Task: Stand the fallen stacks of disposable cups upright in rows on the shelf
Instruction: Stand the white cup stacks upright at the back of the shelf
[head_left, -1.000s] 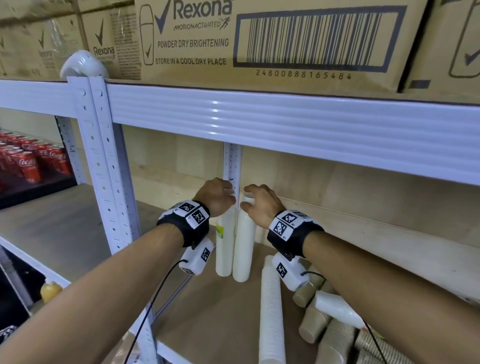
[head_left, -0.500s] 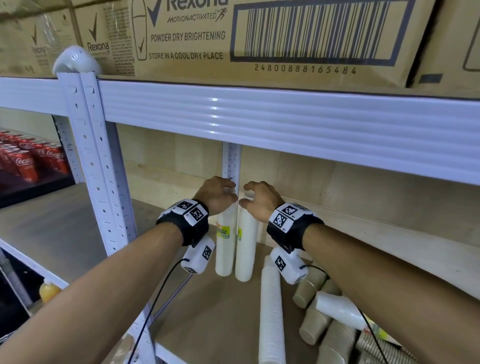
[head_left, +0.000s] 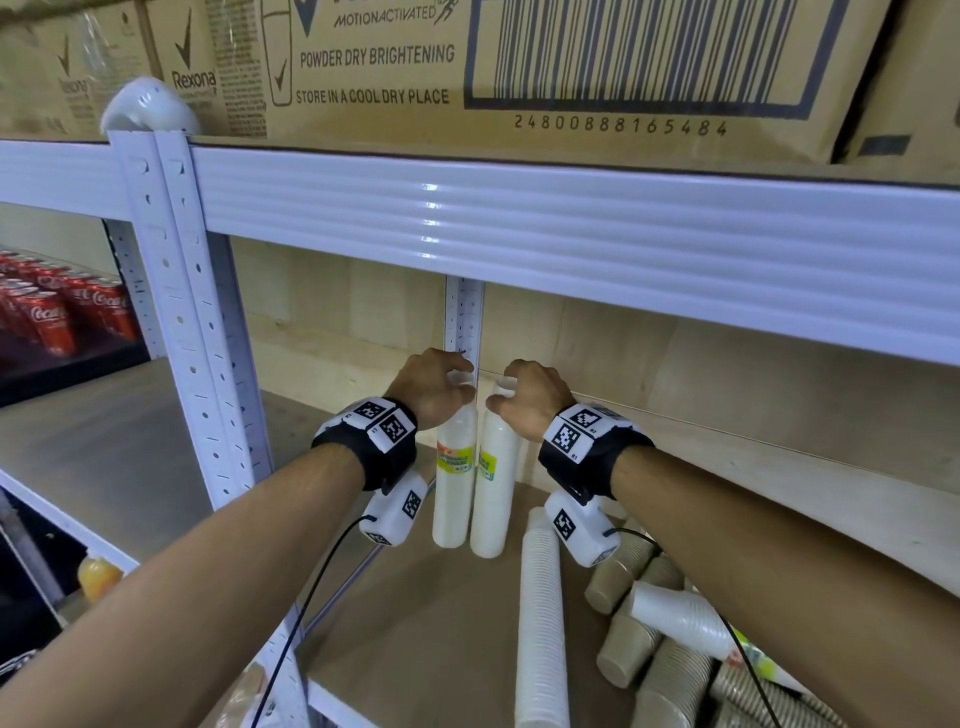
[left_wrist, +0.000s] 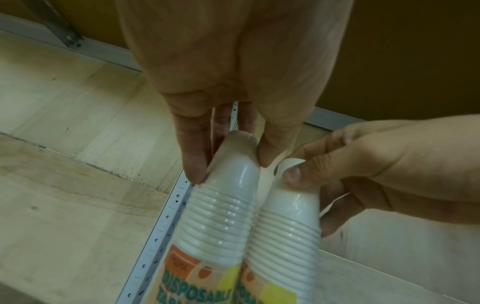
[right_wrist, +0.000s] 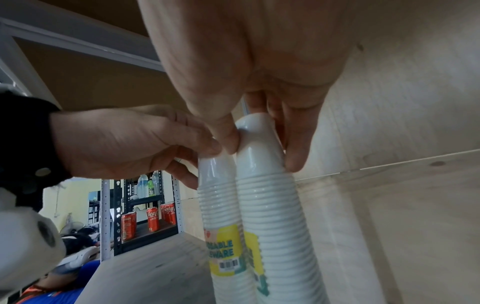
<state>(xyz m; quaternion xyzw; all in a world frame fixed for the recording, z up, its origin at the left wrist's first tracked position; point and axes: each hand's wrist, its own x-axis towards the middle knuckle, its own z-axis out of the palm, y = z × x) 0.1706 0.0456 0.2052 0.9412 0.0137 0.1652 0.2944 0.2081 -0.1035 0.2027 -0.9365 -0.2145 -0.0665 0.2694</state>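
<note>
Two tall white cup stacks stand upright side by side at the back left of the wooden shelf (head_left: 415, 649). My left hand (head_left: 462, 376) grips the top of the left stack (head_left: 454, 499), fingers and thumb pinching its tip (left_wrist: 221, 216). My right hand (head_left: 498, 397) grips the top of the right stack (head_left: 496, 499) in the same way (right_wrist: 267, 205). Both carry yellow labels. Another white stack (head_left: 540, 623) lies fallen to the right, beside fallen brown cup stacks (head_left: 623, 649) and a short white stack (head_left: 680, 618).
A white metal beam (head_left: 571, 223) runs low overhead, with cardboard boxes (head_left: 519, 67) on the shelf above. A rear post (head_left: 465, 322) stands just behind the upright stacks. The front post (head_left: 192, 312) is at left, with cola cans (head_left: 52, 317) beyond it.
Both hands stay on the tops of the two upright stacks. The yellow labels now show more toward me, and the stacks stand closer together.
</note>
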